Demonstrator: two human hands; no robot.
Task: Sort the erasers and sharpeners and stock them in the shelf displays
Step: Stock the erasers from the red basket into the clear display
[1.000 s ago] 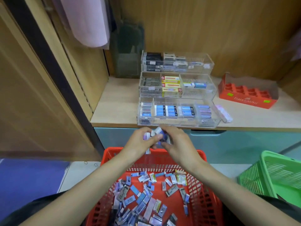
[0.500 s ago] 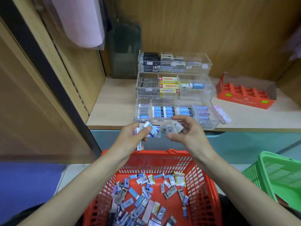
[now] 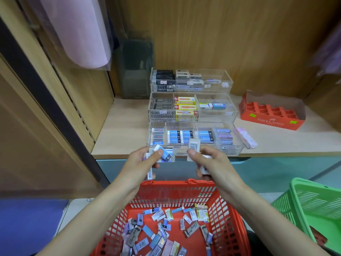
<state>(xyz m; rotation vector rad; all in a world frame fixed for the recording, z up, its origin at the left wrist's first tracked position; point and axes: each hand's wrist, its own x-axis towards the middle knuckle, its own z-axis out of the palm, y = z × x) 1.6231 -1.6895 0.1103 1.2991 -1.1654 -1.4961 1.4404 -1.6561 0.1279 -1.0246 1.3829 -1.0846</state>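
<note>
As our left hand [image 3: 141, 163] grips three small sleeved rectangular erasers [image 3: 164, 154] mid-frame, our right hand [image 3: 212, 163] grips two white erasers [image 3: 194, 145].

Gripping a blue-sleeved eraser [image 3: 165, 154] in the left hand [image 3: 141, 164], pinching a barcoded white eraser [image 3: 193, 146] in the right hand [image 3: 214, 164], just beyond the far rim of the red basket [image 3: 177, 184], near the clear tiered display [image 3: 184, 123]. Green basket [image 3: 313, 184] at right.

three tiered display trays [image 3: 191, 115] sit on the shelf [image 3: 121, 130], basket of erasers [image 3: 171, 230] below in front
</note>
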